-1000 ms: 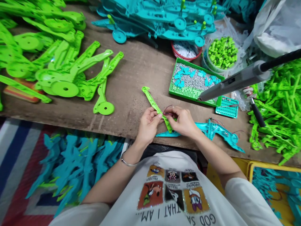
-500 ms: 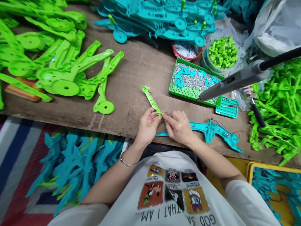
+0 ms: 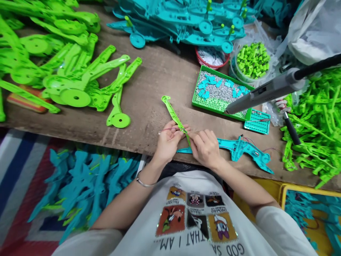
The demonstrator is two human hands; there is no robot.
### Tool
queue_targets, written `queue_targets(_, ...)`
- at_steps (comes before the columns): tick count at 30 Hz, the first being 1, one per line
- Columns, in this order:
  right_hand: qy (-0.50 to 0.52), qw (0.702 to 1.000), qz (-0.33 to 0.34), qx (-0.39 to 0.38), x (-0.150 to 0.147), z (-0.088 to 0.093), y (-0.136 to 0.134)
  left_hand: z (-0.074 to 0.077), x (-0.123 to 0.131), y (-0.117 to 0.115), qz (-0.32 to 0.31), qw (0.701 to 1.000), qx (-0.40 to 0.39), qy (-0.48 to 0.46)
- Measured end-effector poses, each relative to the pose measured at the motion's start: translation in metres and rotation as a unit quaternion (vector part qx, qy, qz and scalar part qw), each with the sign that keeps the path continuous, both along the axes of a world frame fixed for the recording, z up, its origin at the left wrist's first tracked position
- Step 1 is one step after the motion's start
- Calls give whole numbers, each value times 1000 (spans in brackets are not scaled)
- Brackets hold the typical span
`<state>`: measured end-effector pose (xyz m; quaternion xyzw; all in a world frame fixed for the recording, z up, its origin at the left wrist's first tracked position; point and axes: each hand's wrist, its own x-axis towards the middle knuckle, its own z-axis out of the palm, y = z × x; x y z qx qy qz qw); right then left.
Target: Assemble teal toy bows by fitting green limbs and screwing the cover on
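A long green plastic strip (image 3: 172,113) lies slanted on the wooden bench (image 3: 149,89), its near end between my hands. My left hand (image 3: 168,142) pinches that end together with a thin red wire (image 3: 166,129) that sticks out to the left. My right hand (image 3: 204,147) is closed on the strip's near end just beside it. Under and to the right of my right hand lies a teal plastic shell (image 3: 241,151) with thin wires on it.
Green shells (image 3: 77,85) are piled at the left, teal shells (image 3: 181,25) at the back. A green tray of screws (image 3: 220,93), a tub of green caps (image 3: 252,60), a hanging screwdriver (image 3: 269,90) and green strips (image 3: 317,124) stand right. Teal parts (image 3: 82,185) lie on the floor.
My right hand slid nearer along the strip toward the bench edge. The red wire, looped above the hands a second ago, now runs straight out to the left of my left hand.
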<state>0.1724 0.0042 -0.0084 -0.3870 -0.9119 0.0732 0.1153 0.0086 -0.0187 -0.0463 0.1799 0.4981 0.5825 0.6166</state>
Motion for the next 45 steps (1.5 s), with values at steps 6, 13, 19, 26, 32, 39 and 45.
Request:
queue_targets(6, -1, 1000, -11, -15, 1, -1, -8, 4, 1, 1, 7, 1000, -11, 18)
queue_targets(13, 25, 998, -32, -47, 10, 0, -10, 0, 5, 3, 8, 998, -3, 60)
queue_targets(19, 67, 992, -66, -78, 19, -2, -7, -1, 6, 4, 16, 997, 4, 78)
queue_targets(26, -12, 997, -54, -55, 14, 1, 2, 1, 10, 4, 30, 996, 1, 84)
queue_targets(32, -32, 997, -43, -49, 13, -3, 1, -2, -18, 7, -4, 989, -16, 145)
queue_targets(39, -44, 995, -43, -76, 12, -1, 3, 25, -54, -17, 113, 815, 104, 559)
queue_targets(45, -32, 994, -49, -97, 11, 2, 4, 17, -14, -35, -160, 661, 331, 654)
